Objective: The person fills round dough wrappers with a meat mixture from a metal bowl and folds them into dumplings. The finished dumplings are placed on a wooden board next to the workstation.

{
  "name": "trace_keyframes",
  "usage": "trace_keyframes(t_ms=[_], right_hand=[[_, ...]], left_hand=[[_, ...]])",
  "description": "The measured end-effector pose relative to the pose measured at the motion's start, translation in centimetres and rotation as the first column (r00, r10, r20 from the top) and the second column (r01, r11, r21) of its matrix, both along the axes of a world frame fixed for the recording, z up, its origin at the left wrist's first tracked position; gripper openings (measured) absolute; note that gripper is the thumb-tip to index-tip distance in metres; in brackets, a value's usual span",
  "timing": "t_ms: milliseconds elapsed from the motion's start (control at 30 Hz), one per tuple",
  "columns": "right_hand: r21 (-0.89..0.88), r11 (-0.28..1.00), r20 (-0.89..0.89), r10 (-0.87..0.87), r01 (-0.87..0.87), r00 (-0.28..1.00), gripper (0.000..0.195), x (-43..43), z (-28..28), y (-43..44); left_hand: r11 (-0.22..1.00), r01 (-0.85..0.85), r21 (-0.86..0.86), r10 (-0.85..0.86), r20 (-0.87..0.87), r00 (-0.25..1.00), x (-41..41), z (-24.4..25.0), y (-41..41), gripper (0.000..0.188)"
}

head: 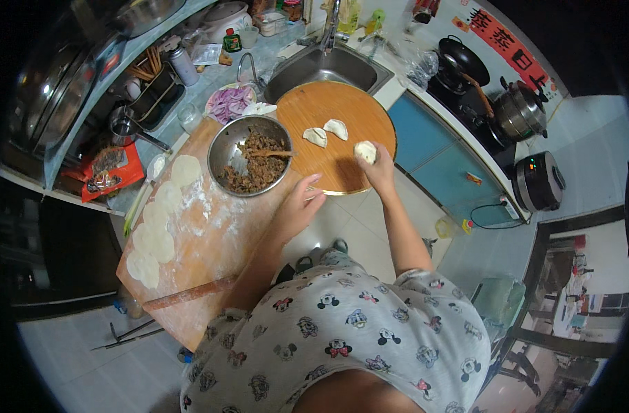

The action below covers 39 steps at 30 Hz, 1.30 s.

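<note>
Between the fingers of my right hand [379,170] is a pale folded dumpling [365,152], held over the right side of a round wooden board [314,168]. Two more dumplings, one nearer [315,137] and one farther [336,129], lie on that board. My left hand [300,209] is empty with its fingers apart, near the board's front edge. To its upper left, a steel bowl [214,178] contains brown minced filling [257,173] and a wooden utensil [273,153]. Several round dough wrappers [161,242] overlap along the left side of a floured wooden board [206,248].
A rolling pin [190,293] lies across the floured board's near end. Sliced purple onion [230,103] sits behind the bowl. Beyond the round board is a steel sink [324,69]. A stove with a wok [461,62] and steel pot [520,111] stands at right, beside a cooker [536,181].
</note>
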State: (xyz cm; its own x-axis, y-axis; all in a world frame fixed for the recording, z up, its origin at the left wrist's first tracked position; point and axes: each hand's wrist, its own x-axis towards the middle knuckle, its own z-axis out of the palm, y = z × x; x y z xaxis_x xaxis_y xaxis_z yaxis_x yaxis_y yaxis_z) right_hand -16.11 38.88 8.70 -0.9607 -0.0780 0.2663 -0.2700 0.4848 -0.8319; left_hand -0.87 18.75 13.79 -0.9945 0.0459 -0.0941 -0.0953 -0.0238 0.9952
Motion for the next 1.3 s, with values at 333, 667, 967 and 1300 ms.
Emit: trace_keyframes(t_ms=[333, 667, 967, 1300], right_hand=[[0.229, 0.957, -0.160, -0.146, 0.180, 0.976, 0.039, -16.1, -7.5, -4.1], [0.382, 0.904, -0.388, 0.347, -0.193, 0.854, 0.048, -15.7, -4.5, -5.0], [0.314, 0.306, 0.009, 0.946, -0.899, 0.325, 0.043, -3.9, 5.6, -13.9], [0.584, 0.388, 0.039, 0.864, -0.713, 0.501, 0.036, -0.5, 4.7, -16.5]], left_hand=[[0.841, -0.539, -0.033, 0.540, 0.021, 0.841, -3.1, -1.5, -4.8, 0.030], [0.234, -0.914, -0.330, 0.940, -0.163, 0.300, -0.7, -5.5, -16.3, 0.020], [0.098, -0.314, -0.944, 0.720, -0.150, 0.677, -4.1, -13.7, -36.5, 0.049], [0.358, 0.084, -0.930, 0.607, 0.300, 0.736, -6.0, -13.0, -41.8, 0.062]])
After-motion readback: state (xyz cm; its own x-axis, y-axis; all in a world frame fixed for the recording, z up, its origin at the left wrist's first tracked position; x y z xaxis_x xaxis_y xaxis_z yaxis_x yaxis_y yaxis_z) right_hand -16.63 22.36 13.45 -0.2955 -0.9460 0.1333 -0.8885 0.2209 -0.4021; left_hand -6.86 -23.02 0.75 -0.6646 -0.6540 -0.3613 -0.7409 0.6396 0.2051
